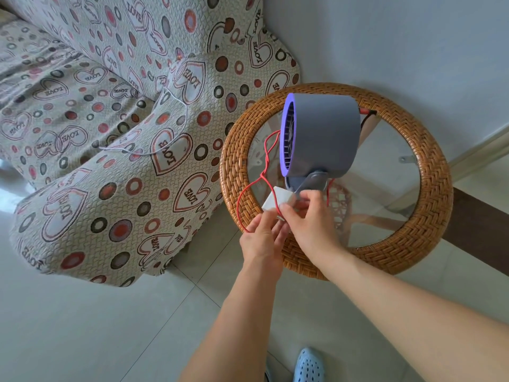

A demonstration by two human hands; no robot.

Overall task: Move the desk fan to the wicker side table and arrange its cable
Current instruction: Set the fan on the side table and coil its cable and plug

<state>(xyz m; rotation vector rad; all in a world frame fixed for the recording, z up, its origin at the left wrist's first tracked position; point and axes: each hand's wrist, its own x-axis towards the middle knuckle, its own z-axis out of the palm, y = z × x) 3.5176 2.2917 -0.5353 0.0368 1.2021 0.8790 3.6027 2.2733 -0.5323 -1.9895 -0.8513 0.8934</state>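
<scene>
**Fan is on the wicker table; the cable is what's left**

Your desk fan (321,136) already stands upright on the glass top of the wicker side table (429,188), on the left half of that surface, its grille facing left toward the sofa (91,150). So the move looks done, and you are into the cable step.

Your right hand (308,221) has its grip pinched on the white plug adapter (276,202) at the near-left rim, just beside the fan's base. Your left hand (261,241) sits just left of it, fingers curled around the red cable (265,158), though exactly how they close on it is partly hidden behind the right hand. The cable loops loosely from the fan's left side down over the rim; another stretch shows at the far side behind the fan.

Next, by my reading, you need to gather those loose loops so nothing dangles over the rim. Pull gently: a tug could tip or drag the fan. A thin white wire (176,106) lies on the sofa, well apart.
</scene>
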